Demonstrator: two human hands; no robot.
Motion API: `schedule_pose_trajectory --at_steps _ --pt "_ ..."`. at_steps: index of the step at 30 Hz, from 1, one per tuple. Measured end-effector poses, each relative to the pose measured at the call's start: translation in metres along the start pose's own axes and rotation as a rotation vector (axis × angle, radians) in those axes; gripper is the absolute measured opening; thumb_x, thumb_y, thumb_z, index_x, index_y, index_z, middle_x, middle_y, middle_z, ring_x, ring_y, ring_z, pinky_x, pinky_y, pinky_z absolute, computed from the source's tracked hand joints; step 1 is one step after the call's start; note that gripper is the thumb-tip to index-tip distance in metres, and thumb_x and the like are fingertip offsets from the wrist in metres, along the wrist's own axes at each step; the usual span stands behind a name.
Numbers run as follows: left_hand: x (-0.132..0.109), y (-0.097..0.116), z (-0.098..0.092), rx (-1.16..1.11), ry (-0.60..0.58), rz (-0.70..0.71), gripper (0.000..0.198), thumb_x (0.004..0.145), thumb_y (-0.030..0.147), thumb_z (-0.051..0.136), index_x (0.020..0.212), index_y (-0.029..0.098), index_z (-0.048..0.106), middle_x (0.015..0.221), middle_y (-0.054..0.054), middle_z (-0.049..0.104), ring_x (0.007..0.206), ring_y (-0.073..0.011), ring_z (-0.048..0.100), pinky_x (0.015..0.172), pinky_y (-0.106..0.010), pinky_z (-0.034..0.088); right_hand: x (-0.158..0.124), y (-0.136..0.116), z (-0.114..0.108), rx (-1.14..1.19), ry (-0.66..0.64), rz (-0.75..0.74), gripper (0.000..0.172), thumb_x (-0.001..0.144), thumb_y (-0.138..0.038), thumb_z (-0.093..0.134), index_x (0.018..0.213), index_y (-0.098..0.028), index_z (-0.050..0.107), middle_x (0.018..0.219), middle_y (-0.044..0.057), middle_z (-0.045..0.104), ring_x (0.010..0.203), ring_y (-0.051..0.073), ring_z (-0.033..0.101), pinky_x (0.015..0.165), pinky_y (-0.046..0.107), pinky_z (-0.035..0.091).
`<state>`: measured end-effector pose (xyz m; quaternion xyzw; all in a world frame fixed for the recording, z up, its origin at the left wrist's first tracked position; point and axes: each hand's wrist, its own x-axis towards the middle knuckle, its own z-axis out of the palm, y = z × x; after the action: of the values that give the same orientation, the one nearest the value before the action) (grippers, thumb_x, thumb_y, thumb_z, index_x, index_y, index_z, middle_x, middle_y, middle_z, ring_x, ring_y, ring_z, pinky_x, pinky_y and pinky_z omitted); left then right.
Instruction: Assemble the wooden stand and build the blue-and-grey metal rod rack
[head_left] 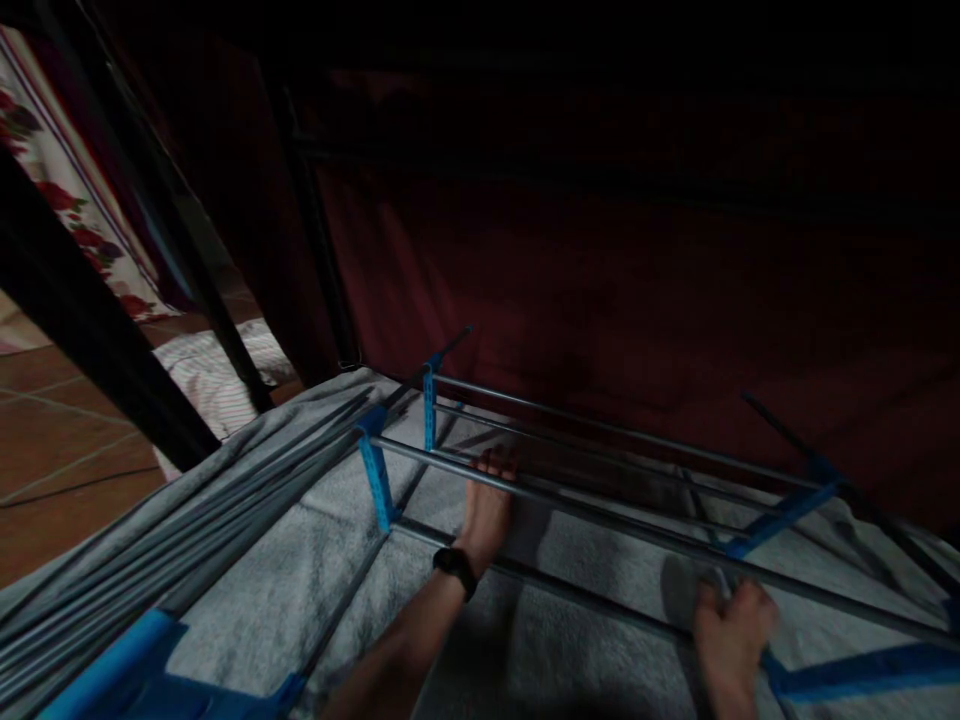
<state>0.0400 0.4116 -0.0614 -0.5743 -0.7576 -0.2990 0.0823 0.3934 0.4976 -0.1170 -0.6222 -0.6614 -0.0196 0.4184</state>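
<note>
A frame of grey metal tubes with blue plastic joints [375, 480], resembling a drying rack, lies on a grey towel-like cloth [600, 555]. My left hand [487, 505], with a black band on its wrist, reaches in between the tubes. Its fingers extend forward past the front upper tube [570, 502], which crosses over them; whether they touch it is unclear. Nothing shows in that hand. Beside the lower tube at the right, my right hand [731, 630] is closed, slightly blurred, with a small pale thing between thumb and fingers that I cannot make out.
Several grey tubes [225, 530] run close together at the left, ending at a large blue plastic part [127, 660]. A dark red curtain [600, 300] hangs behind. Dark posts [97, 310] stand at the left, by striped bedding [225, 380] and a tiled floor [67, 430].
</note>
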Motion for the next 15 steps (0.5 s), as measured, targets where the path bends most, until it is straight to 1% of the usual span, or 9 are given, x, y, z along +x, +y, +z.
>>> schedule_pose_trajectory --at_steps 1,3,5,6,8,10,12,15 --pt "-0.006 -0.008 -0.004 -0.049 0.053 -0.081 0.057 0.085 0.006 0.046 0.141 0.016 0.052 0.145 -0.017 0.052 0.135 -0.0326 0.046 0.113 -0.052 0.038 -0.010 -0.017 0.003 0.019 -0.041 -0.103 0.047 0.090 -0.046 0.039 0.122 -0.016 0.056 0.115 0.022 0.059 0.120 0.042 0.052 0.097 0.059 0.044" --pt "-0.013 -0.024 -0.012 -0.162 0.159 -0.293 0.048 0.084 0.009 0.048 0.132 0.014 0.056 0.133 -0.018 0.056 0.127 -0.0317 0.051 0.109 -0.049 0.043 -0.024 -0.060 0.014 0.073 -0.174 -0.337 0.041 0.094 -0.037 0.037 0.126 -0.018 0.055 0.121 0.019 0.062 0.124 0.035 0.053 0.102 0.055 0.043" --pt "-0.012 -0.040 -0.019 -0.254 0.259 -0.509 0.044 0.082 0.012 0.051 0.126 0.013 0.056 0.127 -0.018 0.056 0.126 -0.0323 0.050 0.110 -0.048 0.044 -0.029 -0.108 0.029 0.094 -0.270 -0.509 0.041 0.097 -0.028 0.035 0.133 -0.021 0.053 0.129 0.015 0.062 0.126 0.030 0.053 0.107 0.053 0.041" --pt "-0.009 -0.048 -0.021 -0.285 0.305 -0.575 0.046 0.081 0.012 0.052 0.127 0.013 0.054 0.130 -0.018 0.054 0.129 -0.0330 0.048 0.112 -0.049 0.042 -0.030 -0.132 0.038 0.086 -0.303 -0.577 0.041 0.097 -0.025 0.036 0.134 -0.022 0.054 0.130 0.013 0.063 0.126 0.029 0.054 0.108 0.052 0.040" --pt "0.001 -0.063 -0.025 -0.333 0.371 -0.626 0.057 0.079 0.011 0.053 0.136 0.013 0.048 0.139 -0.019 0.049 0.136 -0.0337 0.043 0.117 -0.049 0.037 -0.029 -0.177 0.056 0.034 -0.333 -0.663 0.044 0.097 -0.020 0.037 0.137 -0.020 0.054 0.134 0.013 0.063 0.127 0.030 0.053 0.109 0.051 0.039" --pt "0.011 -0.078 -0.026 -0.387 0.385 -0.643 0.068 0.079 0.009 0.053 0.145 0.013 0.039 0.146 -0.019 0.047 0.141 -0.0336 0.040 0.119 -0.049 0.034 -0.029 -0.213 0.073 0.006 -0.364 -0.728 0.045 0.096 -0.017 0.040 0.139 -0.018 0.055 0.139 0.014 0.061 0.130 0.030 0.052 0.111 0.050 0.038" --pt "0.018 -0.091 -0.024 -0.449 0.354 -0.672 0.071 0.080 0.009 0.052 0.149 0.014 0.035 0.149 -0.017 0.048 0.143 -0.0330 0.040 0.119 -0.048 0.036 -0.028 -0.242 0.087 -0.001 -0.436 -0.768 0.047 0.093 -0.011 0.043 0.137 -0.020 0.058 0.136 0.012 0.065 0.128 0.028 0.055 0.111 0.047 0.039" --pt "0.023 -0.105 -0.015 -0.501 0.316 -0.679 0.065 0.085 0.009 0.048 0.149 0.015 0.036 0.149 -0.015 0.052 0.141 -0.0292 0.046 0.115 -0.045 0.041 -0.023 -0.273 0.098 0.011 -0.564 -0.807 0.050 0.091 -0.005 0.042 0.134 -0.022 0.062 0.128 0.009 0.070 0.117 0.025 0.063 0.106 0.042 0.045"
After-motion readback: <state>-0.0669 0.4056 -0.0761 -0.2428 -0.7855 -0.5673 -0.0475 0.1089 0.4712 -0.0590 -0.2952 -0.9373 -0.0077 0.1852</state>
